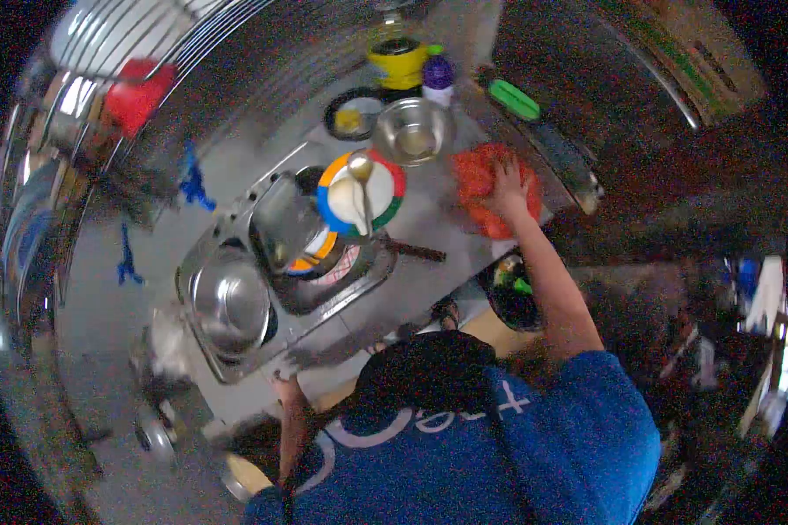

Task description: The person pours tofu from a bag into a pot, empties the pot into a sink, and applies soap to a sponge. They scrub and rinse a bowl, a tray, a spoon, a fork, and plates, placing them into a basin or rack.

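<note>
orange cloth: crumpled, on the worktop right of the multicoloured plate | right hand: fingers spread flat on it, gripping nothing | around: steel bowl behind plate, sink left of it | left hand: at the sink's near edge, mostly hidden, grip unclear

Shiny steel sink and bowl, soft red cloth, glossy plastic plate.
</note>
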